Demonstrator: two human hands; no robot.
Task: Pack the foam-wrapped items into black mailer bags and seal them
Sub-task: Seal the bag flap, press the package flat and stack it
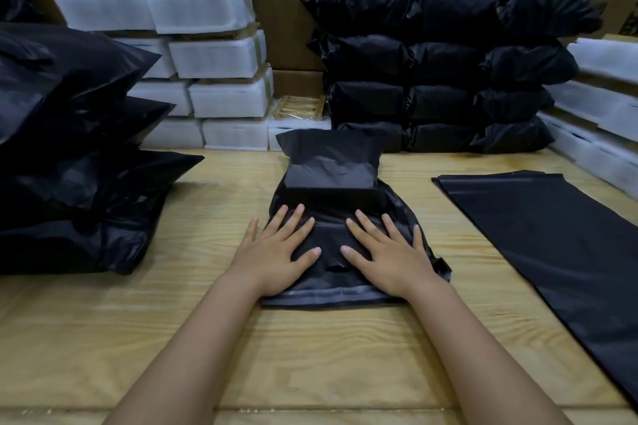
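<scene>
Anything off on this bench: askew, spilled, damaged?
Nothing spilled or torn. One oddity: the foam-wrapped item at back centre shows tan contents on top, unlike its covered neighbours. The left hand and right hand press flat on the mailer bag.

So the filled mailer bag (331, 183) sits in the middle of the desk (310, 355). The flat bags (552, 245) lie at 3 o'clock, the packed stack (431, 62) stands behind at 1, foam-wrapped items (207, 55) are piled at 11, and another heap (69, 148) sits at 9.
</scene>
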